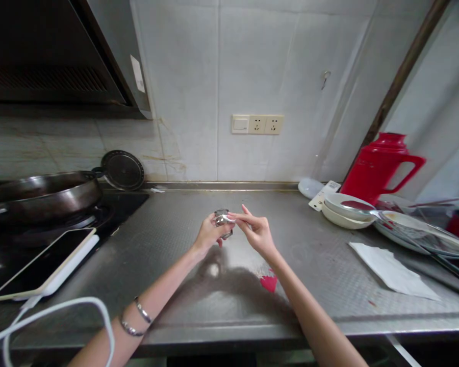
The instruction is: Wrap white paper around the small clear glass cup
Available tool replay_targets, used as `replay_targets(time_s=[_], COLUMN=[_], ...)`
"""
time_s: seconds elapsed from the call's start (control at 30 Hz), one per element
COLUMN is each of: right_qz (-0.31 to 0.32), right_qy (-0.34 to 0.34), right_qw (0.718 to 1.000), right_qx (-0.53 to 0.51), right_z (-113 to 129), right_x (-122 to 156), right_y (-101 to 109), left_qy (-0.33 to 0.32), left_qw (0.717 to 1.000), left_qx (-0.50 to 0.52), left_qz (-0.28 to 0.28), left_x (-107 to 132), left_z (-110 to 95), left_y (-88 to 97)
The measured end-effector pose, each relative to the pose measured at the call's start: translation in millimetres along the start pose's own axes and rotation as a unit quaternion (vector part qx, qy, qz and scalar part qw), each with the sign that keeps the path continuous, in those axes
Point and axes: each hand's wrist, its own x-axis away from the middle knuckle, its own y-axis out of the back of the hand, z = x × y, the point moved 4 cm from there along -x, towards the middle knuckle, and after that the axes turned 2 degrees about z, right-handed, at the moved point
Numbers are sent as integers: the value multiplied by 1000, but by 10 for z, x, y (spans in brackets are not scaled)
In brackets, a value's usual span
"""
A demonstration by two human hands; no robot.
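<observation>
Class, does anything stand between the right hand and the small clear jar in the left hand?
Only a white piece, too blurred to identify, shows where the right hand reaches the jar; nothing else visible.

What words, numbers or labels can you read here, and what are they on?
Nothing reads clearly.
White tag by the bowls: has print, too small and blurred to read.
White label on the range hood: too blurred to read.
Clear object in the left hand: no writing I can make out.
</observation>
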Motion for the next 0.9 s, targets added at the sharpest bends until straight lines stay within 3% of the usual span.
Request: replay_targets(time_s=[0.07, 0.2, 0.3, 0.43, 0.57, 0.67, 0.77, 0.9], right_qz=[-22, -143, -182, -108, -9, 47, 55, 35], right_qy=[-38, -145, -178, -210, -257, -235, -212, -240], right_qw=[999, 979, 967, 968, 946, 948, 957, 950], right_qx=[-16, -12, 2, -81, -199, -208, -190, -196], right_z=[-43, -199, -276, -303, -249, -167, -99, -63], right_x=[-18, -17, -5, -9, 8, 5, -8, -17], right_y=[47, 151, 138, 10, -90, -115, -118, -120], left_qy=[-4, -25, -44, -69, -81, -75, -70, -70], left_qw=[1000, 999, 997, 994, 994, 996, 997, 995], left_qx=[-6, -24, -37, -51, -34, -25, -34, -44], left_qz=[3, 10, 42, 70, 59, 43, 30, 50], left_x=[-13, -26, -23, -18, -33, -48, -62, -74], left_z=[6, 35, 78, 120, 105, 94, 101, 96], left_y=[6, -3, -38, -56, -36, -24, -8, 23])
